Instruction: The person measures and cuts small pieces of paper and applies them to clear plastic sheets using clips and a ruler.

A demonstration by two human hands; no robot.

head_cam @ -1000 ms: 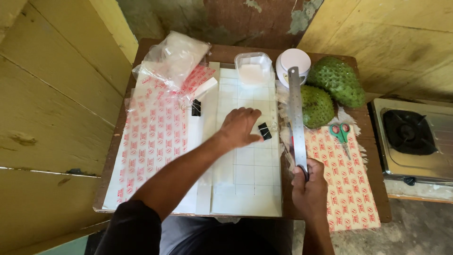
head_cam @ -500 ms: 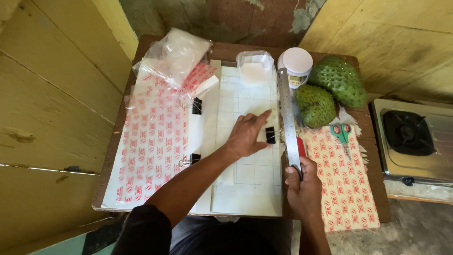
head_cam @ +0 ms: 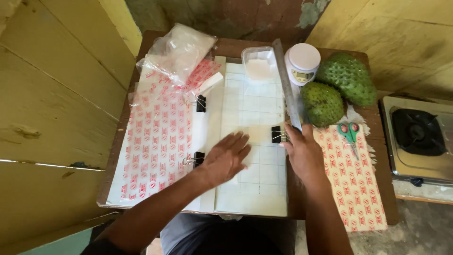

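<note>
left hand (head_cam: 226, 158) flat, open on gridded sheet (head_cam: 255, 108) | right hand (head_cam: 304, 151) apparently gripping metal ruler (head_cam: 286, 85) low end

Support: small brown wooden table (head_cam: 236, 47).
On it: white gridded cutting mat (head_cam: 252, 189), red-printed plastic sheets (head_cam: 151, 141), two green spiky fruits (head_cam: 337, 89).

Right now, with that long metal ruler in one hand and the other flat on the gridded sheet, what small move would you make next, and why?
Probably lower the metal ruler flat onto the gridded sheet, along a grid line. The right hand holds its near end beside the black binder clip, the far end angled up past the plastic tub, and the left hand lies flat on the sheet, pinning it.
</note>
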